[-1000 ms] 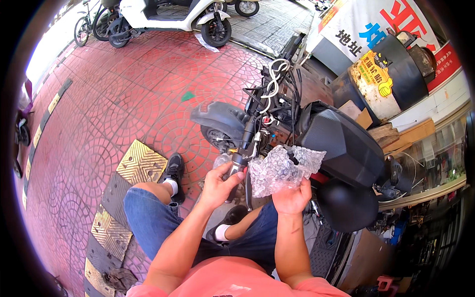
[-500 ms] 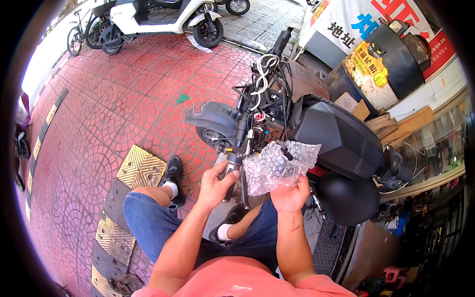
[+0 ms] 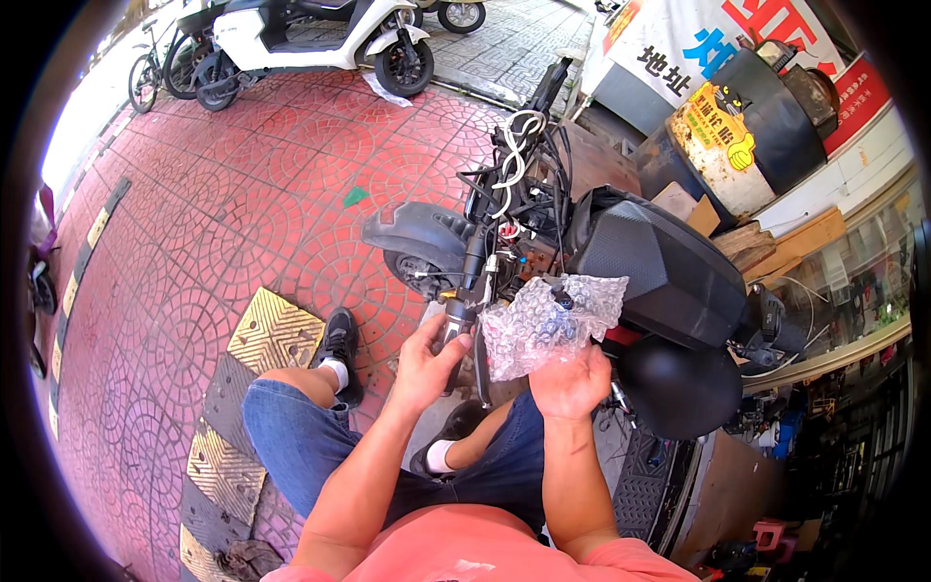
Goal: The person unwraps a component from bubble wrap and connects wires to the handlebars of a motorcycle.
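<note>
While the left hand [image 3: 422, 369] clasps a handlebar grip [image 3: 456, 313], the right hand [image 3: 572, 383] bears a bubble-wrap packet [image 3: 529, 339].

The step in hand looks like steadying both at once: the left hand's fingers curl round the grip with the thumb laid along it, and the right palm faces up under the packet's near edge, its fingers hidden by the plastic, so I cannot tell whether they are closed on it. The packet is just right of the brake lever [image 3: 482, 369], beside the partly stripped black scooter [image 3: 650, 267]; a dark piece [image 3: 561, 299] shows near its top, too obscured to identify. Any further handling would seem to call for firmer support from the right hand, since the loose, crumpled wrap could slide off an upturned palm.
</note>
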`<state>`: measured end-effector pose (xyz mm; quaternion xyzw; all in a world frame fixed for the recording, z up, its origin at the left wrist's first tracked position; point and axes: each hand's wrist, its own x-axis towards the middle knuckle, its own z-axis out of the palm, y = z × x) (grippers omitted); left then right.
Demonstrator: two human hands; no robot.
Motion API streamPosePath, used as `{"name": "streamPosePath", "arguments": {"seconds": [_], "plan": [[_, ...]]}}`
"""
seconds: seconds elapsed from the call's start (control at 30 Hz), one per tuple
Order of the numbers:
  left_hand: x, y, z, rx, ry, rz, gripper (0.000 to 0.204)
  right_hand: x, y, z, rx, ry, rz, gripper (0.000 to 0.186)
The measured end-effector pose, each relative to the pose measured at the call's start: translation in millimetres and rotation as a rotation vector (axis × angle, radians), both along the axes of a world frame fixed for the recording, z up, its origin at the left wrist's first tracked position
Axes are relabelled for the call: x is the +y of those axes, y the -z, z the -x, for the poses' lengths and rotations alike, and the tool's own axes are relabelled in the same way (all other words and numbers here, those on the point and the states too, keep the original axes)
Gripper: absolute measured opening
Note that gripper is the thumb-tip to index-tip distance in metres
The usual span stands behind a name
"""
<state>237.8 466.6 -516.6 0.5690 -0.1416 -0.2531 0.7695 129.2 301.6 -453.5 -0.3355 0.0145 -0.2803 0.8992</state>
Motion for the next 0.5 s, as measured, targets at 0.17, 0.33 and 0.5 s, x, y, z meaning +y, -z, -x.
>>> {"name": "streamPosePath", "arguments": {"seconds": [0.17,0.33,0.5], "plan": [[-7,9,2,-0.012,-0.065,0.051,0.06,-1,3,-7,0.131,0.154,0.189,0.07],[-6,17,1,0.025,-0.034,0.002,0.064,8,-14,-14,0.292,0.19,0.295,0.063],[-6,9,3,0.027,-0.038,0.007,0.063,13,-23,-10,0.273,0.149,0.304,0.059]]}}
